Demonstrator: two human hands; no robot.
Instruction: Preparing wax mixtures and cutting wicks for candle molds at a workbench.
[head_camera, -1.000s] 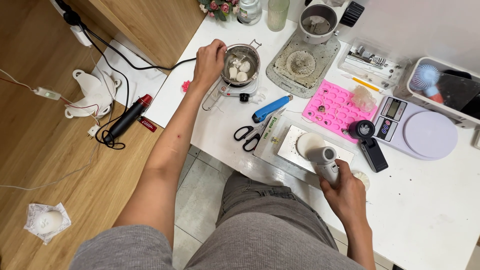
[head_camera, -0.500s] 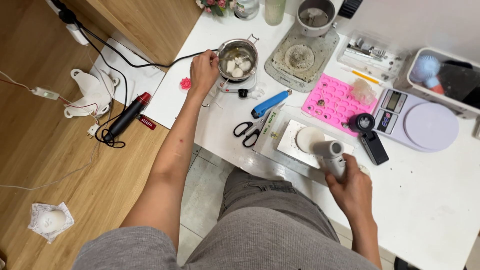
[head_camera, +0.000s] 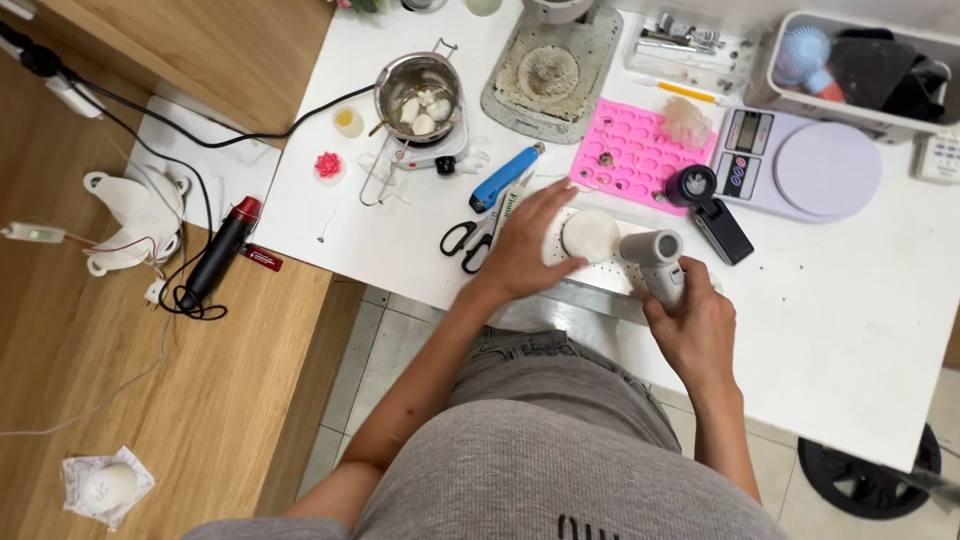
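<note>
A person seated at a white worktable (head_camera: 860, 330) reaches the left hand (head_camera: 525, 250) across to a pale round disc (head_camera: 590, 235) lying on a white perforated slab (head_camera: 600, 275) near the table's front edge. The hand lies flat, fingers spread and blurred with motion, their tips at the disc's left rim; whether they touch it cannot be told. The disc sits directly to the right of those fingertips, between the two hands, and being round it offers no long axis to line up with.

The right hand (head_camera: 695, 325) is wrapped tight around the handle of a small grey heat tool (head_camera: 658, 262), its barrel standing upright with the round mouth facing the camera — just beside the disc on its right. Both hands are close to the disc, the left one seemingly nearer.

Behind them lie black-handled scissors (head_camera: 470, 238), a blue-handled cutter (head_camera: 505, 178), a pink silicone mould (head_camera: 635, 150) and a kitchen scale (head_camera: 800, 165). A steel pot (head_camera: 418, 95) holding white lumps sits on a small hot plate at the far left of the table.

Much of the slab is covered by the left hand, so its full extent is unclear. The thumb of the right hand is out of sight behind the tool, and the grey tray (head_camera: 870, 60) at the top right is cut off by the frame — its contents are hard to make out.
</note>
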